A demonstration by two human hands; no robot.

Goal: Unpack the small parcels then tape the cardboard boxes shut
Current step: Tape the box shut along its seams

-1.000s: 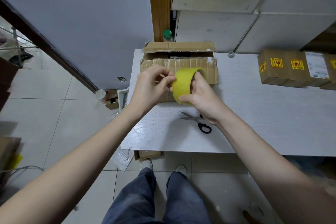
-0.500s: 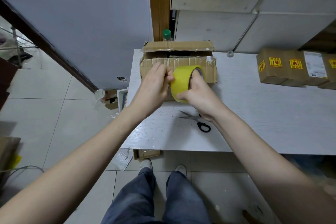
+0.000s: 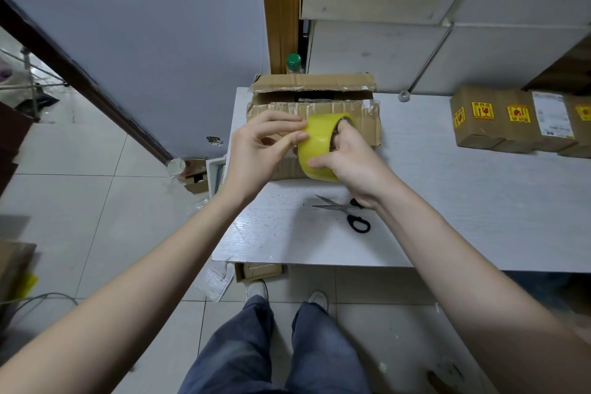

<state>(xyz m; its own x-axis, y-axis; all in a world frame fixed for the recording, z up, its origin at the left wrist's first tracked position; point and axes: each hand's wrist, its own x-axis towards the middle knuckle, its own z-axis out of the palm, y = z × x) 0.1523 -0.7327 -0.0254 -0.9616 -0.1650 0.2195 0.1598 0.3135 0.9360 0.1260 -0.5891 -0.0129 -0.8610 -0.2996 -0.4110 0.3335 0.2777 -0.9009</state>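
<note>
Vs 0.5 s ago: left hand [image 3: 256, 150] fingers uncurled a bit, fingertips now on the outer face of the tape roll [image 3: 321, 147] near its top edge, thumb against the roll's left side; before they were bunched tighter at that edge. Right hand [image 3: 348, 160] same grip, fingers hooked into the core, thumb across the lower outer face. Roll sits at about the same spot, held above the bench [image 3: 447, 195] in front of the big cardboard box [image 3: 319, 109].

Counts: 1 yellow tape roll, held in both hands. 1 big cardboard box at the bench's back left, top flaps not closed, far flap up. 1 pair of black-handled scissors [image 3: 348, 211] flat on the bench, just under the right wrist. Small parcels [image 3: 511, 118] in a row at the right of the bench, touching one another, at least 4 visible, row cut off by the frame edge. 1 green-capped bottle [image 3: 293, 62] behind the box.
</note>
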